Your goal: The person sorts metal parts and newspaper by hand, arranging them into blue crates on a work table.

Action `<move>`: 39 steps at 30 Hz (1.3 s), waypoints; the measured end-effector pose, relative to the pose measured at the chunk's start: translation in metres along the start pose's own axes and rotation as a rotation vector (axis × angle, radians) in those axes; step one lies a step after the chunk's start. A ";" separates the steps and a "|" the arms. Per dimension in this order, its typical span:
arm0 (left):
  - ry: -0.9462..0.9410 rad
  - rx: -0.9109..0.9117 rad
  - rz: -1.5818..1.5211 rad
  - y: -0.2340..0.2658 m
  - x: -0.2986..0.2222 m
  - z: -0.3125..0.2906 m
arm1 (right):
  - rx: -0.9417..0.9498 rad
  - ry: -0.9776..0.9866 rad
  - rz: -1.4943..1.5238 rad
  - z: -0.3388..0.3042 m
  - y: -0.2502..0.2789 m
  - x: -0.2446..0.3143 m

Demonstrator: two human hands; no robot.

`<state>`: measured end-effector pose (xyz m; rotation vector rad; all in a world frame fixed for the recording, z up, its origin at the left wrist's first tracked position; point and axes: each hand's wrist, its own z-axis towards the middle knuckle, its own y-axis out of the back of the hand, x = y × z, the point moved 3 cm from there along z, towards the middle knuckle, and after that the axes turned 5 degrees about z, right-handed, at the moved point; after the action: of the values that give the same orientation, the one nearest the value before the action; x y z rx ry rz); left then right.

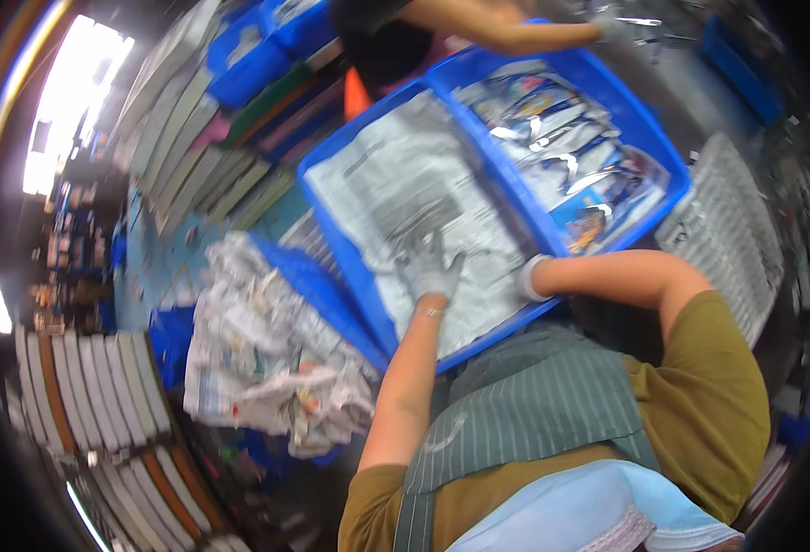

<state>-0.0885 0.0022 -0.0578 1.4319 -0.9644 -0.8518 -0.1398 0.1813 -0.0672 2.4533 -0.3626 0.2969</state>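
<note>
My left hand [431, 265], in a pale grey glove, lies with fingers spread on the newspaper sheets [465, 299]. These line the left blue bin [336, 216], and a darker printed patch shows just beyond my fingertips. Over the near right corner of that bin is my right hand [533, 278], also gloved. Its fingers are mostly out of sight, so its grip is unclear. Against the left bin stands a second blue bin [649, 120] holding many shiny silver pieces [561, 138], some with blue and orange parts, too blurred to name.
Crumpled newspaper [267, 359] is heaped left of the bins. Another person's bare arm [515, 37] reaches across the far side, ending in a gloved hand [612, 33]. Stacked panels [184, 138] stand far left, and a grey woven-looking sheet [732, 239] lies at right.
</note>
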 end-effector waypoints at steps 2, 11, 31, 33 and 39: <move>0.001 0.006 0.014 -0.004 0.002 -0.003 | 0.001 0.018 0.000 0.015 -0.003 0.000; -0.022 -0.178 0.130 -0.016 0.004 -0.004 | -0.194 -0.007 0.283 -0.015 0.022 0.012; 0.067 -0.146 -0.452 0.047 -0.090 -0.002 | -1.744 -0.413 0.796 -0.249 -0.059 -0.123; 0.017 -0.154 -0.539 0.065 -0.135 -0.004 | -1.862 -0.498 0.597 -0.261 -0.071 -0.157; 0.112 -0.085 -0.229 0.064 -0.198 0.015 | -1.431 -0.880 0.881 -0.256 -0.104 -0.248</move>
<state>-0.1865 0.1770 -0.0008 1.5185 -0.6807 -0.9578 -0.3695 0.4661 -0.0007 0.7682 -1.4026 -0.5664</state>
